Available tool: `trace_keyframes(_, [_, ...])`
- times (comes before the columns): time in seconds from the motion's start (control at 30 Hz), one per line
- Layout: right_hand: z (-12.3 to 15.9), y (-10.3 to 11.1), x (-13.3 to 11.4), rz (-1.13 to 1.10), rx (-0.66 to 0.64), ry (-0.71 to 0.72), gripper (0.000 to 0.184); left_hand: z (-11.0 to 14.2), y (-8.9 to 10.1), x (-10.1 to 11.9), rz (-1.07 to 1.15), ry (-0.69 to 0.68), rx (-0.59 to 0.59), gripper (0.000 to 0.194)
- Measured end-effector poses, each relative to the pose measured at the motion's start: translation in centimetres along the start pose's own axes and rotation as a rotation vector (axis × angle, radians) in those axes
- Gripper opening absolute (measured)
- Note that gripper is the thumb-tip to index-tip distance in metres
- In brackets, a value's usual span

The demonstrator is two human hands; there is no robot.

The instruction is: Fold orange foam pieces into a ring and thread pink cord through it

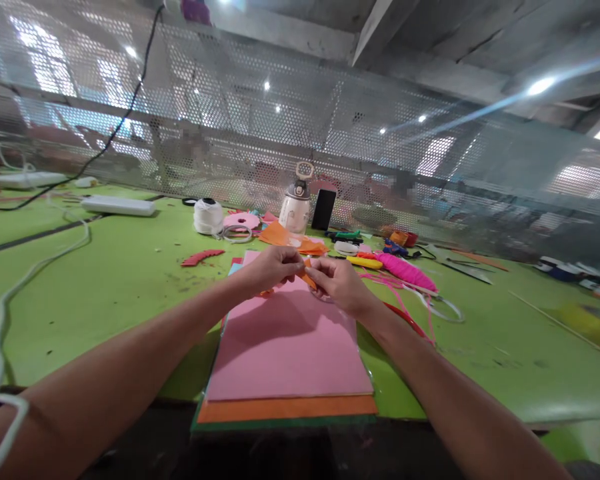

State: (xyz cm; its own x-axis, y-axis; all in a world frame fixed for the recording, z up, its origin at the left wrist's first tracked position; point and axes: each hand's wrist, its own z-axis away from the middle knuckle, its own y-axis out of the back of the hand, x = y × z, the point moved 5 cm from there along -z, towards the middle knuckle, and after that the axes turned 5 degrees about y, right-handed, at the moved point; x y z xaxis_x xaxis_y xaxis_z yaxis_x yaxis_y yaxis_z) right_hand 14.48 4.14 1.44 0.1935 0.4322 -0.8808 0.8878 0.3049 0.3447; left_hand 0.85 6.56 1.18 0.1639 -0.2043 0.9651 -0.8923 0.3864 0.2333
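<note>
Between my two hands is a small orange piece (309,274), perhaps felt or paper. My left hand (280,265) pinches its left side with thumb and fingertips. From the other side my right hand (341,283) grips it, fingers curled and partly hidden. Both hands are above the far part of a pink sheet (290,357), which tops a stack with an orange sheet (285,408) and a green one at the bottom. Another bit of orange material (267,293) shows under my left hand. Just beyond my hands lies a larger orange piece (287,238).
Behind stand a bottle (295,208) and a phone (324,209). A white thread spool (208,217) and red strip (203,257) lie left; pink yarn (407,272), scissors (460,265) and yellow tape (593,325) lie right. A white cable (3,320) crosses the left side.
</note>
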Motion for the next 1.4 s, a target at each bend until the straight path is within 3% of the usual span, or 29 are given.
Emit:
trace_keyframes(0.17, [-0.1,0.1,0.3,-0.077,-0.009,-0.036,0.039,0.2,-0.2,-0.4,0.075,-0.028,-0.108,0.02])
trace_keyframes(0.4, [0.0,0.0,0.3,-0.141,0.004,-0.061,0.038,0.1,-0.5,-0.5,0.138,-0.033,-0.108,0.022])
trace_keyframes(0.6, [-0.1,0.6,0.0,-0.073,0.111,-0.034,0.035,0.2,-0.6,-0.6,0.135,0.01,-0.092,0.021])
trace_keyframes(0.73, [0.0,0.8,-0.1,-0.015,0.105,-0.036,0.035,0.4,-0.7,-0.2,0.129,-0.004,-0.114,0.024])
trace_keyframes(1.0, [0.1,0.7,-0.7,0.041,0.027,-0.004,0.033,-0.1,-0.1,-0.3,0.041,-0.025,0.016,0.024])
trace_keyframes(1.23, [-0.3,2.0,-0.2,0.072,0.101,-0.018,0.032,0.1,-0.1,-1.0,0.176,0.072,0.008,0.014])
trace_keyframes(1.4, [-0.4,2.3,-0.5,0.292,0.089,0.016,0.029,0.6,-0.6,-0.7,0.126,0.141,-0.016,0.011])
